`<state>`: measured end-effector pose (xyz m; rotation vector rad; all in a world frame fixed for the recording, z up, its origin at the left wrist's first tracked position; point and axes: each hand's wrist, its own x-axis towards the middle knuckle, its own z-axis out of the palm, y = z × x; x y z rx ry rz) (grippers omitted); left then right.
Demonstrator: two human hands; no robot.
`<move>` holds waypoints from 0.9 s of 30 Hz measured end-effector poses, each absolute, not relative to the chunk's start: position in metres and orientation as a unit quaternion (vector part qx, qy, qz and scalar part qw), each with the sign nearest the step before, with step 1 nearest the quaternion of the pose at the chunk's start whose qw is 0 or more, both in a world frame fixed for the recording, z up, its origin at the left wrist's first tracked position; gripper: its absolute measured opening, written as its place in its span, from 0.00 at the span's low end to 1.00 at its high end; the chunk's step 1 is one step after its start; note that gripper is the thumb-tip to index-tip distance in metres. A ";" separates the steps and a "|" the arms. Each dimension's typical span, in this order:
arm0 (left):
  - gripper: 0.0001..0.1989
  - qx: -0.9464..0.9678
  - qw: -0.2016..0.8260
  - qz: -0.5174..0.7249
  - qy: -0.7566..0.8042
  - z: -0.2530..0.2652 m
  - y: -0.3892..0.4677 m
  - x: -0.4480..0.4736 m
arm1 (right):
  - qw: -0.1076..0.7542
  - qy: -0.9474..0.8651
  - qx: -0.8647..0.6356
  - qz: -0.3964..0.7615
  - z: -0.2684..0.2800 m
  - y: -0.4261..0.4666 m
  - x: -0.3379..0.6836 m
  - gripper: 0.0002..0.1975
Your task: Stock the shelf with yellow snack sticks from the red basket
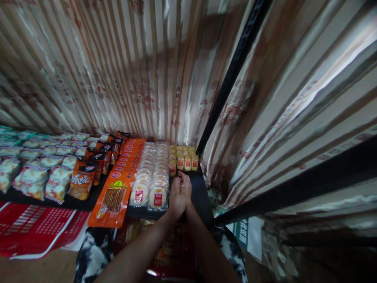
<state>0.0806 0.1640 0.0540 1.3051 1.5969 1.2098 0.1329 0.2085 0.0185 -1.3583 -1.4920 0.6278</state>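
My left hand and my right hand are pressed close together over the right end of the black shelf. Their fingers are curled inward, and whatever may lie between them is hidden. Just beyond the fingertips stand rows of small yellow packets with red labels. To the left of my left hand lie overlapping clear packs of round white crackers with red labels.
Orange flat snack packs, orange-brown bags and white snack bags line the shelf leftward. A red basket sits below. Black posts and striped sheeting bound the back and right.
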 end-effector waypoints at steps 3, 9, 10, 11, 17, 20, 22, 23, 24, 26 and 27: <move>0.21 0.522 0.348 0.461 0.628 0.050 0.150 0.081 | 0.481 -0.611 -0.565 0.276 0.018 0.193 0.135 0.18; 0.21 0.579 0.333 0.443 0.598 0.039 0.120 0.066 | 0.472 -0.607 -0.561 0.306 0.021 0.162 0.132 0.20; 0.21 0.589 0.327 0.443 0.592 0.038 0.114 0.064 | 0.472 -0.606 -0.563 0.305 0.021 0.156 0.131 0.21; 0.22 0.598 0.320 0.442 0.587 0.037 0.108 0.061 | 0.471 -0.608 -0.563 0.304 0.022 0.150 0.129 0.21; 0.22 0.629 0.290 0.448 0.565 0.032 0.073 0.053 | 0.455 -0.638 -0.553 0.283 0.019 0.117 0.124 0.19; 0.21 0.650 0.275 0.434 0.560 0.031 0.058 0.048 | 0.451 -0.642 -0.557 0.274 0.018 0.103 0.122 0.19; 0.21 0.664 0.269 0.420 0.556 0.033 0.048 0.044 | 0.449 -0.648 -0.551 0.274 0.018 0.093 0.121 0.20; 0.21 0.670 0.267 0.414 0.556 0.034 0.042 0.042 | 0.450 -0.650 -0.549 0.272 0.017 0.087 0.120 0.20; 0.21 0.674 0.265 0.408 0.556 0.034 0.036 0.040 | 0.450 -0.655 -0.544 0.271 0.017 0.080 0.120 0.19; 0.21 0.678 0.259 0.400 0.560 0.033 0.024 0.037 | 0.459 -0.662 -0.530 0.265 0.013 0.066 0.121 0.19; 0.21 0.682 0.255 0.395 0.561 0.031 0.018 0.035 | 0.462 -0.670 -0.518 0.263 0.010 0.059 0.122 0.18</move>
